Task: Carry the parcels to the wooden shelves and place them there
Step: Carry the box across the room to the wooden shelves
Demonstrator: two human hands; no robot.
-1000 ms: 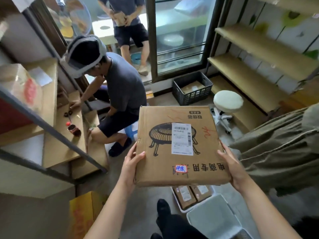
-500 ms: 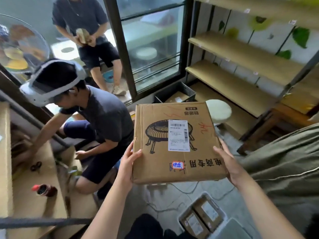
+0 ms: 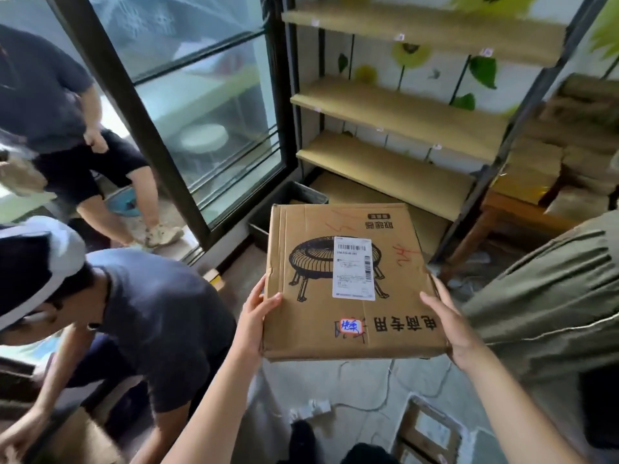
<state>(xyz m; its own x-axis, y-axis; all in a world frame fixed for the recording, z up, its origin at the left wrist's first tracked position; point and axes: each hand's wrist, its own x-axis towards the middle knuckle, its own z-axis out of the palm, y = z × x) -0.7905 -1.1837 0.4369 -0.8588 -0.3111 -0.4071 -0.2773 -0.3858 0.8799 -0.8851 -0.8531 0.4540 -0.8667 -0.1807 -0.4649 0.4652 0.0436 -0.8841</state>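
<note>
I hold a flat brown cardboard parcel (image 3: 348, 316) level in front of me, printed with a round heater drawing and bearing a white shipping label. My left hand (image 3: 256, 316) grips its left edge and my right hand (image 3: 447, 324) grips its right edge. The wooden shelves (image 3: 395, 115) stand ahead and to the upper right, several bare boards in a black metal frame. The lowest board (image 3: 378, 165) lies just beyond the parcel's far edge.
A person in a dark shirt (image 3: 157, 313) crouches at my left. Another person (image 3: 57, 128) stands by the glass door (image 3: 201, 112). A black crate (image 3: 288, 202) sits on the floor under the shelves. Someone's olive garment (image 3: 549, 289) fills the right. Small parcels lie in a bin (image 3: 425, 430) below.
My view has swung right and closer to the wooden shelves, with the parcel held the same way in both hands. The crouching person has shifted to the lower left of my view.
</note>
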